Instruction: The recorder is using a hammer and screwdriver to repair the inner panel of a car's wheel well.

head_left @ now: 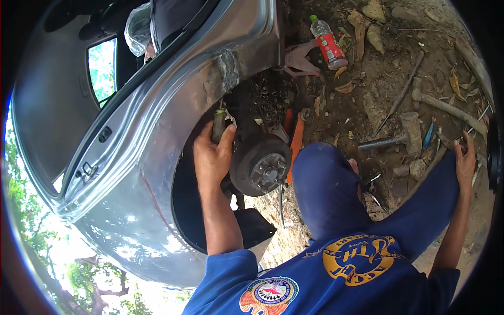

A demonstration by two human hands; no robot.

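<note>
My left hand (212,152) grips a dark-handled tool with a yellowish collar (219,126), possibly a screwdriver. Its shaft points up at the lower edge of the silver car's wheel arch (231,73), beside a crumpled, rough patch of bodywork. Just right of that hand is a bare brake hub (265,170) with its studs showing, the wheel off. Over on the far right, my right hand (464,165) is by my bent leg, fingers apart, with nothing visible in it.
An orange stand (295,142) and a pinkish metal stand (296,60) sit by the car. On the dirt lie a plastic bottle (328,44), a hammer (412,134), a blue-handled tool (429,134), rods and sticks. A partly hidden person (139,34) shows at the car's interior.
</note>
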